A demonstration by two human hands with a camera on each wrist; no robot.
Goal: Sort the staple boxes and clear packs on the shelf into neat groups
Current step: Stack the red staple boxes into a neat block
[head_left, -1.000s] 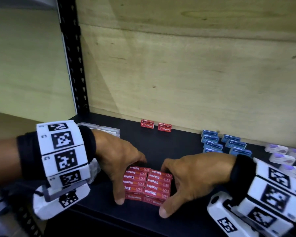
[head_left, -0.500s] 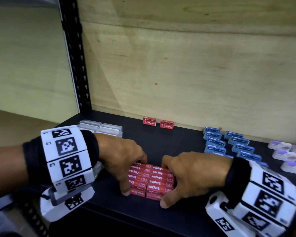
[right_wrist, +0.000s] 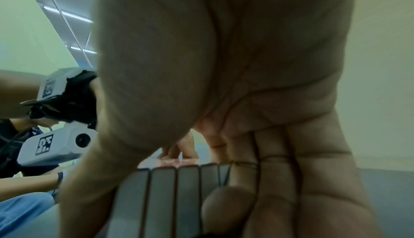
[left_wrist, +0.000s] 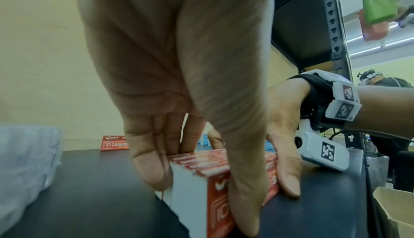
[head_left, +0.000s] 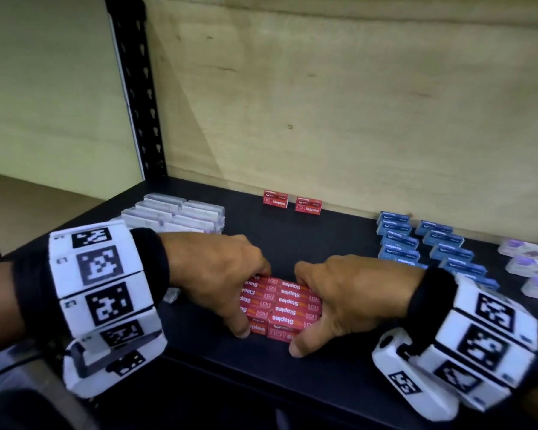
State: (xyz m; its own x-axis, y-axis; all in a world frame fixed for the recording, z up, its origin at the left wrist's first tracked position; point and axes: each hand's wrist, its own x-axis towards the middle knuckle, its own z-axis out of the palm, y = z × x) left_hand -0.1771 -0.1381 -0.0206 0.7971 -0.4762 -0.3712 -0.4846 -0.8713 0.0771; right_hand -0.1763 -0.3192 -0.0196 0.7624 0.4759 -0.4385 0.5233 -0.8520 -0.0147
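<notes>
Both hands clamp the red block point(head_left: 277, 305) at the shelf's point(head_left: 323, 383) front edge: left hand point(head_left: 218, 274) grasping its left side, right hand point(head_left: 351, 293) its right, thumbs at front.

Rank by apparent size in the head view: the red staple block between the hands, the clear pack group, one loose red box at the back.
1. clear pack group
2. red staple block, partly covered by both hands, so this order is unsure
3. loose red box, farther away
</notes>
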